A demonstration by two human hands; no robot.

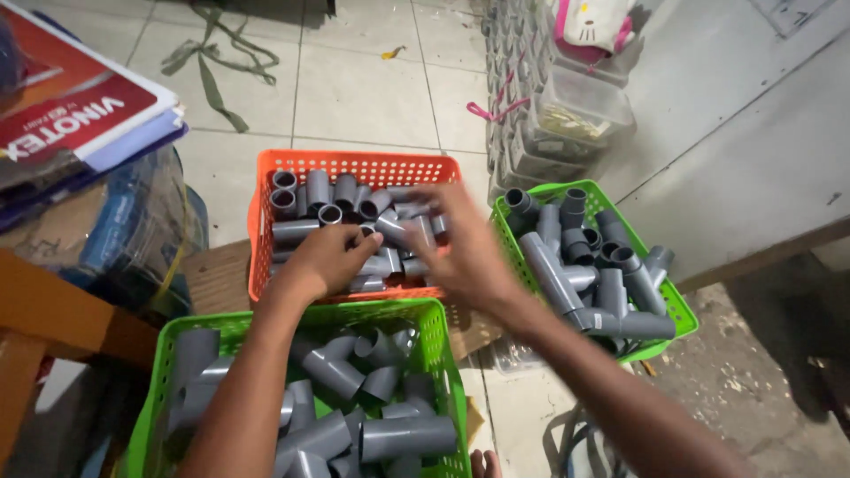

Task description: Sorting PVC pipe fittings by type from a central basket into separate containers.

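Observation:
Both my hands reach into an orange basket filled with several short grey pipe pieces. My left hand is curled with its fingers closed around a small grey pipe piece near the basket's middle. My right hand hovers over the right half of the same basket, fingers spread and blurred, touching a grey pipe piece. Whether it grips that piece is not clear.
A green basket of grey pipe tees lies nearest me. Another green basket at the right holds assembled pipe pieces. Stacked clear boxes stand behind, a wooden stool and red packages at left, tiled floor beyond.

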